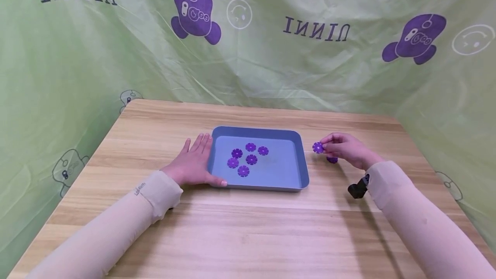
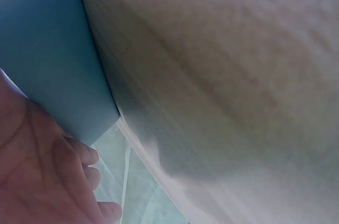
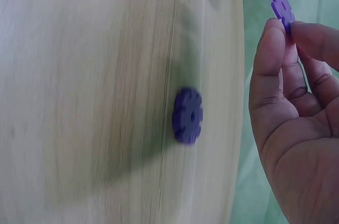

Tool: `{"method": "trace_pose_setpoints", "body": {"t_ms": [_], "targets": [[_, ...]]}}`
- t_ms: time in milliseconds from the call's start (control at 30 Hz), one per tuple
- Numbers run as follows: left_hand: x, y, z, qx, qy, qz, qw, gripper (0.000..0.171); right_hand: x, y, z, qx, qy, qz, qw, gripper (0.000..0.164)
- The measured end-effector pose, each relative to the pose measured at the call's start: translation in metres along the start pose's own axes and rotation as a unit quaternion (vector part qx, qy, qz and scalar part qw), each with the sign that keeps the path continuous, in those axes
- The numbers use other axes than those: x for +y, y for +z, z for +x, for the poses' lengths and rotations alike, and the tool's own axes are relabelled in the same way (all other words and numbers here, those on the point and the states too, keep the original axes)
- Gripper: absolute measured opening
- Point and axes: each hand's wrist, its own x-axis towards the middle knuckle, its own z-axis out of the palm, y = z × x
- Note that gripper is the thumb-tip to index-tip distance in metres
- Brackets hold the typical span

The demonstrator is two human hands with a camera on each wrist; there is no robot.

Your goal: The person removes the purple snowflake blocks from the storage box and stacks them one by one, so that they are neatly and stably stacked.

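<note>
Sleeves (image 1: 131, 214): I watched both pale sleeves reach in from the near corners, over the wood-grained bench (image 1: 252, 236).
Black device (image 1: 357, 188): sat below the right cuff.
Left hand (image 1: 193, 165): rested against the left side of the blue-grey tray (image 1: 280, 162); I saw its fingers straight and slightly spread, the thumb out at the near rim.
Six purple discs (image 1: 251, 159): lay inside the tray, loosely grouped across its left and middle, their edges notched.
Loose disc (image 3: 187, 115): lay on the bench right of the tray, below the right hand (image 1: 346, 147), rather blurred in my right wrist view.
Right hand: its fingers and thumb pinched the held disc (image 1: 318, 147) by its edge.
Held disc: was up off the bench, outside the tray, near its right wall but not touching.
Curtain (image 1: 263, 76): hung green behind the bench, printed with purple figures, smiling faces and upside-down lettering.
</note>
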Motion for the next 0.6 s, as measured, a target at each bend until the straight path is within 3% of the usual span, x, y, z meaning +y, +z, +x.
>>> {"method": "trace_pose_setpoints", "body": {"t_ms": [267,600], "targets": [[0.000,-0.001,0.000,0.001,0.001,-0.009,1.0000,0.148,0.013,-0.019,-0.005,0.020,0.012,0.007,1.000,0.025],[0.001,-0.001,0.001,-0.004,-0.004,-0.008,0.9999,0.147,0.035,-0.041,-0.015,0.032,0.036,0.049,0.998,0.015]]}}
